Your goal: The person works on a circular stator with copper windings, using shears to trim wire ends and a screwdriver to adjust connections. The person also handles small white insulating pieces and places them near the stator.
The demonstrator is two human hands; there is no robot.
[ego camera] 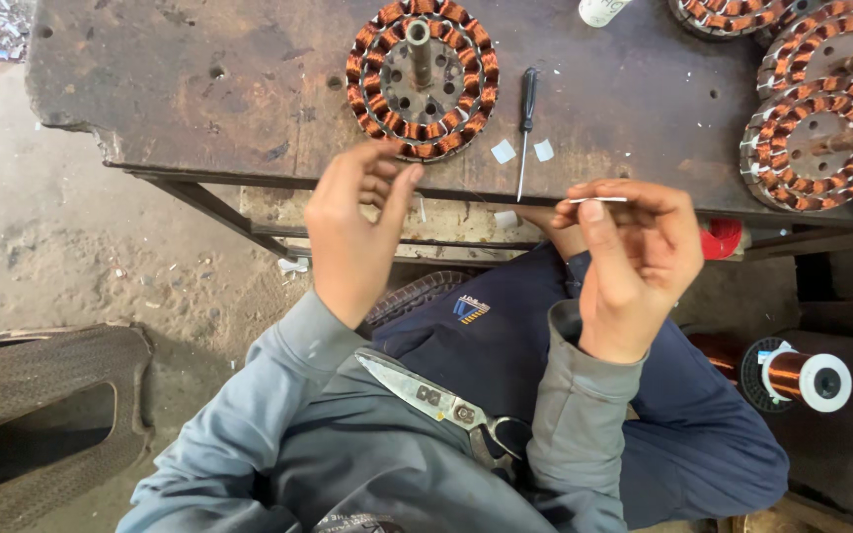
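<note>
Only the head view here, so it's all looking straight down at your lap and the front edge of the tabletop [199,109].

Your right hand [634,266], centre-right of the frame, has its grip pinched shut on a small white strip [599,200], thumb and fingertips holding it level just below the tabletop edge. Looks like thin paper or insulation sheet to me: next to weightless, floppy, easy to crease or drop. I'd say pinch it near one end and go gentle, because a hard squeeze would likely kink it.

Your left hand [355,232], centre-left, is up with the fingers curled and thumb close to them. There might be a fine wire running between the hands, but I honestly can't tell whether that grip has anything in it.

Above the left hand, at top centre, a copper-wound stator [422,79] lies flat on the tabletop with its shaft sticking up. Just right of it lies a screwdriver [525,118], with two small white squares [523,151] beside its tip. More wound stators [821,118] are stacked at the upper right.

Lower centre, a pair of scissors [436,403] rests on your lap, blades closed. A spool of copper wire [797,375] sits at lower right.
</note>
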